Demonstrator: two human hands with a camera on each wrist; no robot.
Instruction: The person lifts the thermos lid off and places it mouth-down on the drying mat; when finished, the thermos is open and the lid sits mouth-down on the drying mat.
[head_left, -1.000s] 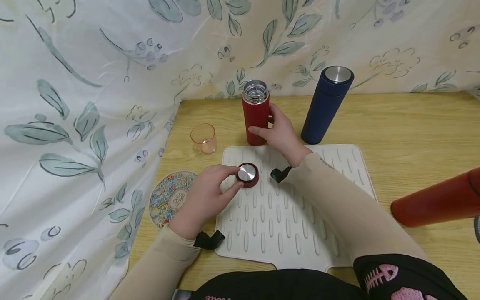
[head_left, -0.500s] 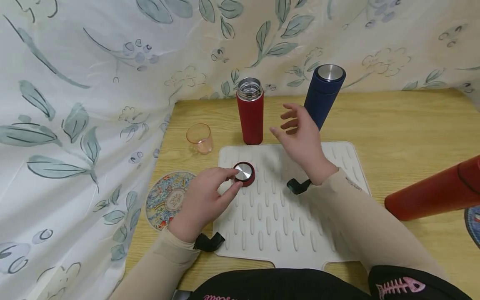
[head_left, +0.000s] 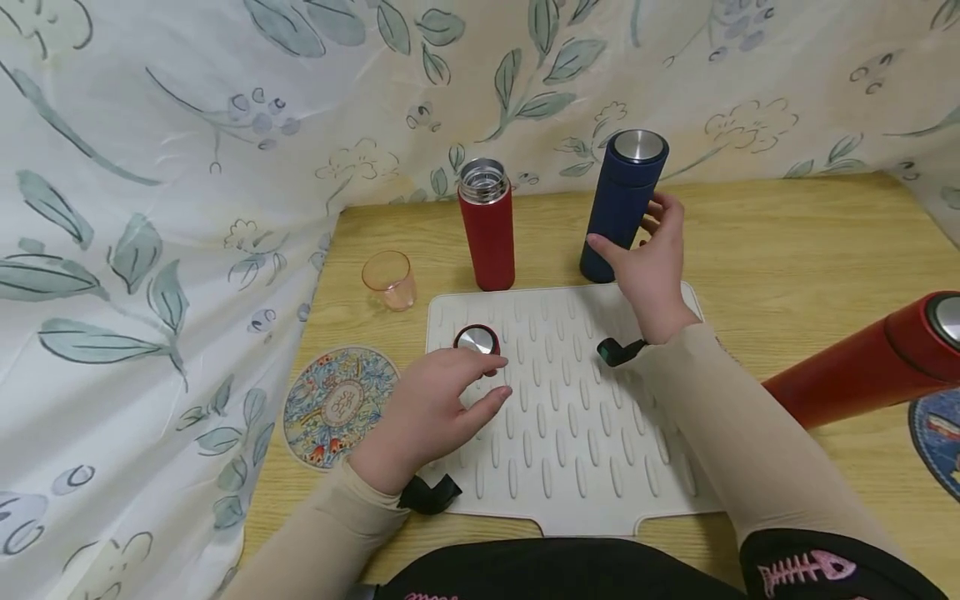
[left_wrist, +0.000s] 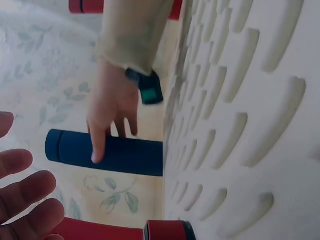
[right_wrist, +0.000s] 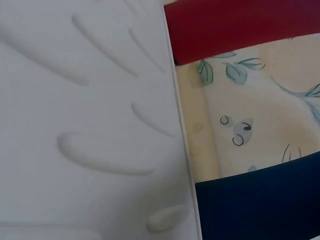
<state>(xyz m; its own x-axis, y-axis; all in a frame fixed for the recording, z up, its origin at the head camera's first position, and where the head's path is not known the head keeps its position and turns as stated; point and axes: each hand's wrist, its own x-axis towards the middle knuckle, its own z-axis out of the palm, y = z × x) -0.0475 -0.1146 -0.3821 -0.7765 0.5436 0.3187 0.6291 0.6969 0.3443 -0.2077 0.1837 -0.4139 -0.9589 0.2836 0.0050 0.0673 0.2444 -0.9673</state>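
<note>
My right hand grips the blue thermos bottle from its right, thumb across the near side and fingers reaching round behind. The left wrist view also shows this hand on the blue bottle. My left hand is held over the white ridged mat, thumb and fingers apart with nothing between them. Its index finger overlaps the red lid with a steel top lying on the mat. Behind the mat stands the lidless red thermos bottle, its steel neck showing.
An orange-tinted clear cup stands left of the red bottle. A round patterned coaster lies left of the mat. At the right stands a larger red thermos bottle with a dark patterned coaster near it. Floral cloth borders the table.
My right hand has let go of the red bottle and moved right to grip the blue one. My left hand has come off the lid's side and shifted slightly right.
</note>
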